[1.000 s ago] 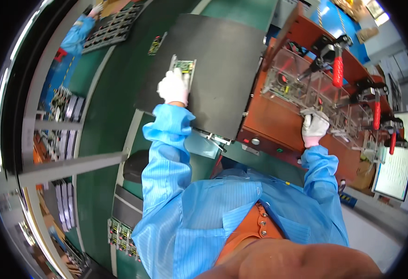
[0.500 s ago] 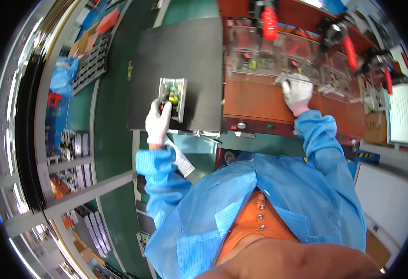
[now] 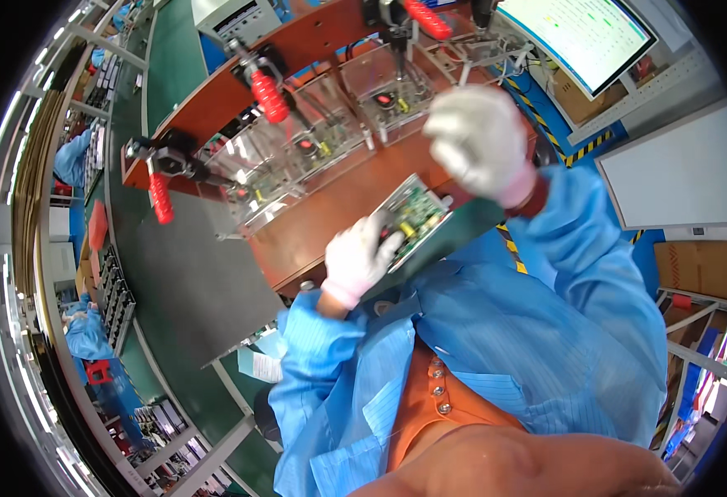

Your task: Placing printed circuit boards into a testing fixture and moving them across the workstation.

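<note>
White-gloved, my left hand (image 3: 362,255) grips the near-left end of a circuit board in a metal frame (image 3: 420,217). The board is tilted, held at the front edge of a reddish-brown test fixture (image 3: 297,240). Green and yellow parts show on it; my fingers cover its left end. My right hand (image 3: 481,142), also gloved, is raised above the fixture's right end, apart from the board. Its fingers look bent, but motion blurs them. Behind both hands, clear plastic covers (image 3: 330,137) stand over boards in the fixture, below a red-handled toggle clamp (image 3: 269,98).
A dark mat (image 3: 206,273) lies left of the fixture. At the back right stands a lit monitor (image 3: 583,41), and at the back left a pale instrument box (image 3: 235,21). A white panel (image 3: 670,170) is at the right. Other people in blue sit far left.
The view has swung to the right. My left hand has carried the framed board from the dark mat to the fixture's front. My right hand has left the clear cover and risen.
</note>
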